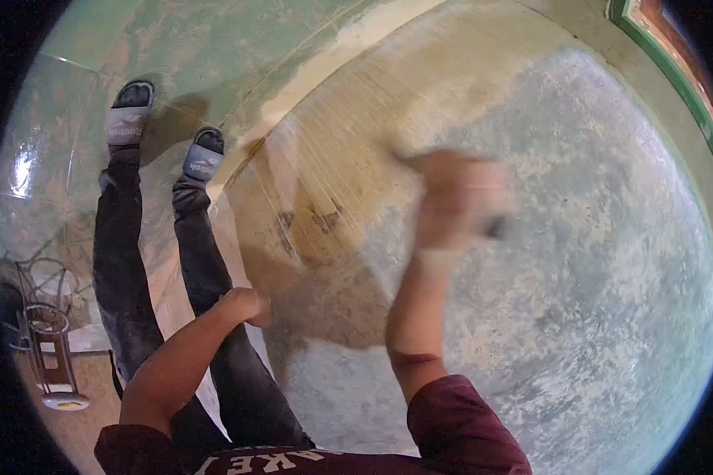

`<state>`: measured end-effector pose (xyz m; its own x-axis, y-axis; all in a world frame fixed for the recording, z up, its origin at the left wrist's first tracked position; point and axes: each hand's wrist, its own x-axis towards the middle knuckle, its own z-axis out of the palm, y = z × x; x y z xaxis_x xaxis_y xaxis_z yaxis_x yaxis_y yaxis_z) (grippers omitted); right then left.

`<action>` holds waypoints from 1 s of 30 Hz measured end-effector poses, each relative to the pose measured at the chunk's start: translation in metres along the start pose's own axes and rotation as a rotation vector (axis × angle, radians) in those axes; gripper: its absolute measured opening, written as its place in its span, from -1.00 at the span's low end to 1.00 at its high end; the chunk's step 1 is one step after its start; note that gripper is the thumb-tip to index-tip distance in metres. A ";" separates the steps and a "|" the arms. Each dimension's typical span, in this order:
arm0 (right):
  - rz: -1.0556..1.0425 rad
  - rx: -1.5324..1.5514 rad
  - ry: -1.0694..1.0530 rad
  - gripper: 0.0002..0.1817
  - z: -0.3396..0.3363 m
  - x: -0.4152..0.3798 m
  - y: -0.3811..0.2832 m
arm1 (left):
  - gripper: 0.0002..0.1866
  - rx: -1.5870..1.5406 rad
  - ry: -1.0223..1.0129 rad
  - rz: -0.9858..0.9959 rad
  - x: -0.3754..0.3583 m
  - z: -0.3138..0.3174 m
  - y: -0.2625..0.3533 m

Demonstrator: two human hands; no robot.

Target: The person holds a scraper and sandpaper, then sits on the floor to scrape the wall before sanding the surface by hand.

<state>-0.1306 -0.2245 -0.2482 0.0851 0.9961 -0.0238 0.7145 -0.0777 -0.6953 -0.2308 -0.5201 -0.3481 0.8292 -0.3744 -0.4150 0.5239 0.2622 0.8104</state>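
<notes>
My right hand (459, 198) is raised in front of the wall and smeared by motion. Its fingers wrap round a blurred scraper-like tool (404, 157), whose thin dark edge points up and left; a dark end shows below the hand. The wall (562, 261) has a mottled grey, patchy coat on one side and a yellowish-beige, streaked area (348, 158) on the other. Low by my thigh, my left hand (248, 305) is curled closed, close to the wall's shadowed part. Whatever its fingers hold, if anything, is hidden.
I stand on a smeared green floor (222, 47) in slides (203, 154). A pale strip runs where floor meets wall. Dark chipped spots (325, 220) mark the beige area. A metal-framed object (51, 340) stands at far left, and a green frame (673, 71) edges the upper right.
</notes>
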 end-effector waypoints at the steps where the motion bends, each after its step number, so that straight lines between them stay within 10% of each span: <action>1: -0.119 0.215 -0.040 -0.51 -0.010 0.047 -0.021 | -0.51 0.007 -0.036 0.004 0.002 0.007 0.000; 3: -0.123 0.364 -0.072 -0.65 -0.056 0.059 0.043 | -0.53 0.045 -0.048 0.021 0.011 0.022 -0.002; 4: -0.227 -0.344 -0.171 -0.74 -0.065 0.017 0.112 | -0.55 0.086 -0.051 0.041 0.012 0.025 -0.003; 5: 0.399 -0.426 -0.026 -0.72 -0.071 -0.087 0.211 | -0.55 0.091 -0.049 0.041 0.001 0.016 0.001; 6: 0.729 -0.045 -0.136 -0.46 -0.021 -0.135 0.150 | -0.56 0.052 -0.141 0.063 -0.017 -0.002 0.010; 7: 0.706 -0.485 -0.350 -0.61 -0.016 -0.204 0.167 | -0.57 0.010 -0.231 0.085 -0.026 -0.012 0.015; 9: 0.330 -0.035 -0.784 -0.85 0.026 -0.183 0.066 | -0.60 0.055 -0.146 0.063 -0.015 -0.003 -0.004; 14: -0.342 -0.073 -0.224 -0.93 0.014 -0.052 0.010 | -0.66 0.095 -0.135 0.035 0.003 0.015 -0.006; 16: -0.086 0.561 -0.243 -0.77 -0.017 0.013 -0.003 | -0.69 0.076 -0.130 0.034 -0.013 0.008 0.000; 19: 0.275 -0.252 -0.158 -0.75 -0.052 -0.042 0.098 | -0.68 0.038 -0.067 0.080 -0.032 0.000 0.003; 20: 0.668 0.190 -0.061 -0.78 -0.029 -0.107 0.114 | -0.68 0.053 -0.067 0.083 -0.035 0.001 0.003; 21: 0.654 -0.134 0.218 -0.82 0.001 -0.172 0.116 | -0.68 0.028 -0.070 0.078 -0.036 0.001 0.001; 23: 0.390 -0.072 -0.542 -0.73 0.017 -0.195 0.050 | -0.68 -0.007 -0.046 0.052 -0.035 -0.012 -0.005; 24: 0.404 -0.114 -0.594 -0.68 0.025 -0.186 0.018 | -0.68 0.009 -0.091 0.033 -0.034 -0.015 -0.003; 28: -0.170 0.051 -0.247 -0.82 0.007 -0.078 -0.002 | -0.66 0.008 -0.169 -0.001 -0.025 0.002 -0.002; 30: -0.078 0.480 -0.113 -0.70 -0.012 -0.007 -0.016 | -0.64 -0.008 -0.094 0.049 -0.026 0.008 -0.010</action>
<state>-0.1340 -0.2304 -0.2288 -0.0503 0.9986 -0.0175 0.3131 -0.0009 -0.9497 -0.2593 -0.5198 -0.3416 0.8324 -0.4423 -0.3339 0.4847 0.2889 0.8256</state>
